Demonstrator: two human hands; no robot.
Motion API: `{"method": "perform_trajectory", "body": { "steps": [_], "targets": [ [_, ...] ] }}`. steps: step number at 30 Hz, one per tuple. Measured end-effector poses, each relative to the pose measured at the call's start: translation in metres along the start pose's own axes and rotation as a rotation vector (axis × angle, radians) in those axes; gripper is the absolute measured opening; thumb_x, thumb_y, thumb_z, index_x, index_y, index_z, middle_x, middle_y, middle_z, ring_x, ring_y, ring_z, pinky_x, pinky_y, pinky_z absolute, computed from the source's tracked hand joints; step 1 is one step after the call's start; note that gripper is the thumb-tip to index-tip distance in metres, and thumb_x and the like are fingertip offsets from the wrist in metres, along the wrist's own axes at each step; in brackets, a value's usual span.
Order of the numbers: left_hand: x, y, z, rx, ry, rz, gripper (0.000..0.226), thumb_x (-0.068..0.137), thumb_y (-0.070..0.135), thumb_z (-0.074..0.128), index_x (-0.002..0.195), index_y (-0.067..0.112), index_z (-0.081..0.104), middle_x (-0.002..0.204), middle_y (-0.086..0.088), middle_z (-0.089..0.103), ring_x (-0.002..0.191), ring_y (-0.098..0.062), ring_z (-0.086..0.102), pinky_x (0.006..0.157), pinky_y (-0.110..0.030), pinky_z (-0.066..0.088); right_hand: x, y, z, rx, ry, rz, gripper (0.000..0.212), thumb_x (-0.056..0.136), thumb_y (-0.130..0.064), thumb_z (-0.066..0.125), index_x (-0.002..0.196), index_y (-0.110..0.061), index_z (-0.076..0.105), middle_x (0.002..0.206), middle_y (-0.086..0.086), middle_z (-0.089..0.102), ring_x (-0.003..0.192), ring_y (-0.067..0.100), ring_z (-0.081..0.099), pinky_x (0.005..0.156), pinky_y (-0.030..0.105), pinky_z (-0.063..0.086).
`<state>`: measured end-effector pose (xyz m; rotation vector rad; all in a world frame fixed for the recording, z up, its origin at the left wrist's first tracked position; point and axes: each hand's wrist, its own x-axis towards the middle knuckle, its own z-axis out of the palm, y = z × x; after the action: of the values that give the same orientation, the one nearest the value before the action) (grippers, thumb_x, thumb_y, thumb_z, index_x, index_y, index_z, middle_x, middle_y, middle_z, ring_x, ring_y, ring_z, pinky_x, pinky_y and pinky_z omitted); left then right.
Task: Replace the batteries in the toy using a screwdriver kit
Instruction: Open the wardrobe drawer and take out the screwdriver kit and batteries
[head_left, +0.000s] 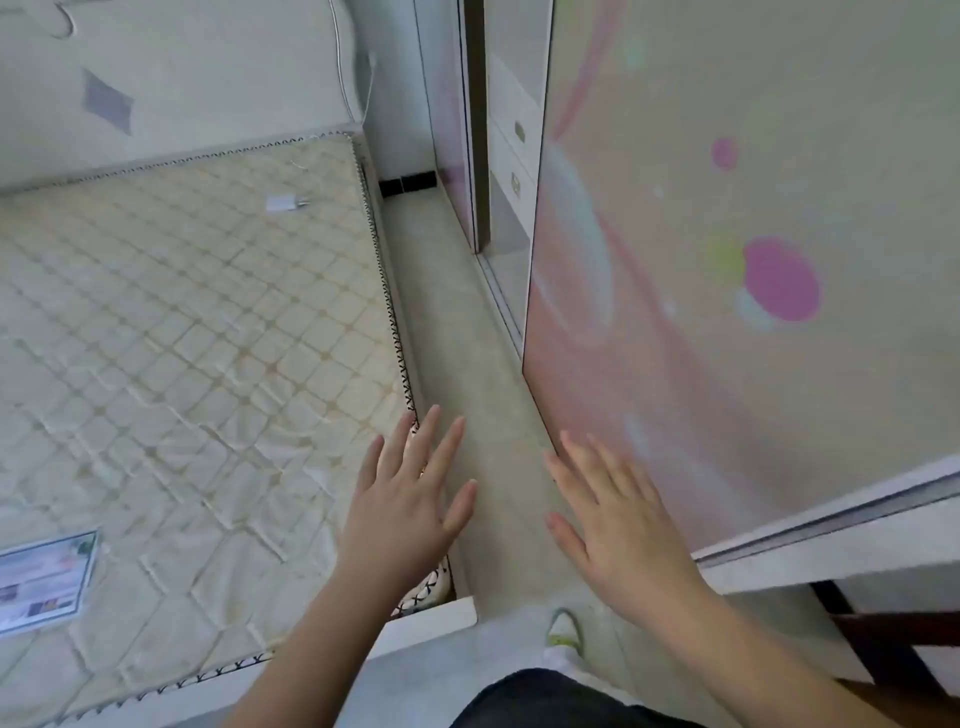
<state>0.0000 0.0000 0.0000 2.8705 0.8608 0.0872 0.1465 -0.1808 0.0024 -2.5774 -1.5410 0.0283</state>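
We hold our left hand (402, 504) and right hand (618, 519) out empty, each grip spread flat with fingers apart, above the bare quilted cream mattress (182, 338) and pale floor (483, 415), and neither toy nor screwdriver kit is in view, so we cannot tell which way they lie or which hand is nearer.

Narrow floor strip (467, 322) — mattress (182, 338) left, wardrobe door (727, 260) right.

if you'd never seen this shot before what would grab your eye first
First, the two bare hands held out with fingers spread: the left hand over the corner of the quilted mattress, the right hand by the sliding wardrobe door. That door fills the right side, pastel with a bright magenta circle. No toy or screwdriver kit is in view.
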Motion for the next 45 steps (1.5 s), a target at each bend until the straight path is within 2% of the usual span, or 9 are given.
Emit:
{"method": "perform_trajectory", "body": {
  "steps": [7,11,13,21,23,26,30,36,45],
  "targets": [
    [0.046,0.015,0.009,0.029,0.002,-0.071,0.063,0.095,0.059,0.020,0.153,0.036,0.017,0.162,0.008,0.015,0.150,-0.017,0.009,0.119,-0.040,0.008,0.068,0.032,0.004,0.056,-0.067,-0.010,0.057,0.096,-0.049,0.026,0.141,-0.019,0.045,0.149,0.004,0.041,0.136,0.028,0.041,0.108,0.040,0.021],
    [0.063,0.010,0.012,0.017,0.007,-0.122,0.063,0.095,0.059,0.023,0.153,0.035,0.020,0.161,0.008,0.015,0.150,-0.017,0.010,0.119,-0.040,0.008,0.111,0.031,0.011,0.131,-0.076,-0.032,0.060,0.096,-0.051,0.023,0.146,-0.021,0.038,0.154,0.002,0.034,0.141,0.026,0.031,0.114,0.043,0.023],
    [0.073,0.002,0.012,0.017,0.001,-0.150,0.063,0.095,0.059,0.022,0.153,0.035,0.020,0.161,0.009,0.015,0.150,-0.016,0.010,0.119,-0.039,0.007,0.130,0.028,0.015,0.160,-0.071,-0.033,0.061,0.095,-0.051,0.022,0.146,-0.021,0.039,0.154,0.001,0.034,0.142,0.026,0.031,0.113,0.046,0.028],
    [0.146,-0.038,0.013,-0.007,-0.026,-0.188,0.064,0.093,0.062,0.014,0.153,0.040,0.005,0.162,0.014,0.001,0.150,-0.011,-0.007,0.121,-0.036,-0.001,0.220,0.029,0.027,0.189,-0.069,-0.022,0.064,0.094,-0.052,0.017,0.146,-0.021,0.037,0.155,0.001,0.032,0.143,0.025,0.027,0.115,0.045,0.021],
    [0.177,-0.053,0.017,-0.019,-0.035,-0.167,0.065,0.093,0.063,0.012,0.153,0.040,0.004,0.162,0.013,-0.001,0.149,-0.011,-0.009,0.121,-0.036,-0.003,0.252,0.031,0.028,0.166,-0.040,-0.024,0.062,0.095,-0.051,0.021,0.145,-0.021,0.039,0.154,0.000,0.034,0.142,0.026,0.030,0.114,0.046,0.026],
    [0.236,-0.085,0.016,0.000,-0.009,-0.134,0.065,0.094,0.063,0.014,0.154,0.037,0.013,0.162,0.010,0.009,0.150,-0.014,0.001,0.120,-0.037,0.000,0.310,0.028,0.030,0.118,-0.020,-0.043,0.059,0.095,-0.050,0.025,0.143,-0.020,0.043,0.151,0.000,0.039,0.139,0.026,0.035,0.110,0.047,0.034],
    [0.307,-0.125,0.005,0.028,0.043,-0.111,0.062,0.096,0.057,0.025,0.151,0.030,0.032,0.158,0.004,0.029,0.147,-0.022,0.023,0.116,-0.040,0.012,0.392,0.024,0.032,0.046,-0.005,-0.064,0.057,0.094,-0.047,0.029,0.140,-0.019,0.049,0.148,0.002,0.043,0.136,0.027,0.041,0.109,0.045,0.030],
    [0.389,-0.187,-0.014,0.053,0.083,-0.082,0.057,0.098,0.054,0.025,0.151,0.032,0.030,0.159,0.005,0.027,0.148,-0.019,0.019,0.118,-0.041,0.013,0.480,0.012,0.020,0.005,0.052,-0.051,0.055,0.095,-0.041,0.032,0.141,-0.017,0.048,0.149,0.004,0.043,0.137,0.027,0.039,0.110,0.042,0.023],
    [0.512,-0.228,-0.013,0.066,0.084,-0.090,0.056,0.097,0.052,0.028,0.147,0.029,0.040,0.155,0.002,0.035,0.144,-0.026,0.031,0.114,-0.045,0.018,0.610,0.023,0.036,-0.023,0.059,-0.045,0.056,0.093,-0.041,0.031,0.141,-0.016,0.047,0.150,0.006,0.041,0.137,0.029,0.037,0.110,0.045,0.023]
  ]
}}
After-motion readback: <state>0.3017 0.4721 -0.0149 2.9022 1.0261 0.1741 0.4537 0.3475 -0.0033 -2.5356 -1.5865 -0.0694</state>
